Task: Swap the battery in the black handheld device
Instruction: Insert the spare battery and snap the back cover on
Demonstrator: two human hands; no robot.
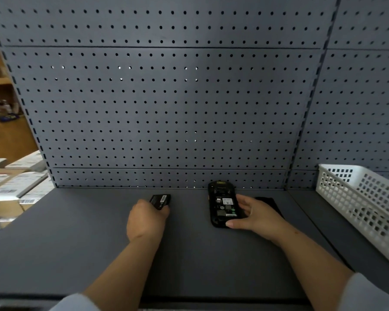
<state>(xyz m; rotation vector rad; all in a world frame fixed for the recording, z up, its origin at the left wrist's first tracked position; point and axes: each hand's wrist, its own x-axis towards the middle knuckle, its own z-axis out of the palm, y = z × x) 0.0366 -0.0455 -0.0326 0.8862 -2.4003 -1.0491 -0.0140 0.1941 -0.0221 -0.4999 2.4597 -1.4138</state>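
one black handheld device [222,204] lies face down on the dark grey shelf [76,243], close to the pegboard back wall [155,104], its long axis running away from the person. its back cover is off, so the open compartment shows labels and small metal parts inside. one flat black piece [270,205], possibly the removed cover, lies on the shelf just to the right of the device, partly hidden behind the right hand. the right hand [256,217] rests against the device's right edge with its fingers spread loosely: the thumb lies across the lower end and the fingertips touch the right side of the open compartment, bracing the device rather than lifting it. one black battery [160,201] is visible, well to the left of the device, tilted up off the shelf and pinched between the thumb and curled fingers of the left hand [146,218]; its label side faces the camera, though the print is too small to read. whether a second battery sits inside the device cannot be told. both forearms are bare, with two pale sleeve cuffs at the bottom corners of the view. one white perforated plastic basket [364,205] stands on the neighbouring shelf section at the right, well apart from the hands. at the far left, outside the shelf unit, several labelled cardboard boxes [14,182] are stacked, too blurred to count exactly.
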